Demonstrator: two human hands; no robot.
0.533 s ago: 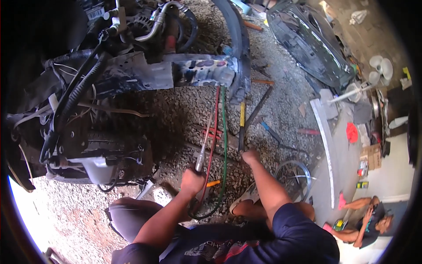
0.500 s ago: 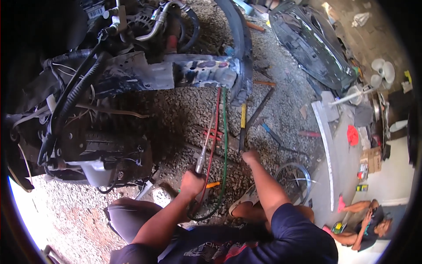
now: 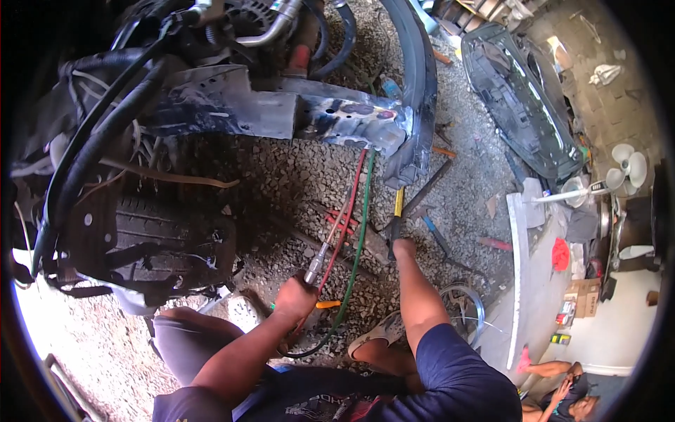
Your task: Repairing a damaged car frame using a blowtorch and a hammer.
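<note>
My left hand [image 3: 296, 297] is closed around the silver body of a gas torch [image 3: 318, 264], whose thin copper-coloured tube points up and away. A red hose [image 3: 344, 243] and a green hose [image 3: 364, 228] run beside it to the metal frame beam [image 3: 351, 118] ahead. My right hand [image 3: 403, 248] is at the black grip of a tool with a yellow-and-black handle [image 3: 399, 203] and looks closed on it; its fingers are partly hidden. The tool's far end passes out of sight under the beam's end piece.
Car parts with a tyre [image 3: 162, 235] and black corrugated tubing fill the left. Hand tools, including a blue-handled one [image 3: 432, 227], lie on gravel. A dark car panel [image 3: 520, 105] and a white fan [image 3: 628, 166] stand right; another person [image 3: 562, 394] sits lower right.
The view has shifted, so the scene sits further right. My right hand has moved from the end of the yellow-and-black handle to alongside its grip. My left hand still holds the torch.
</note>
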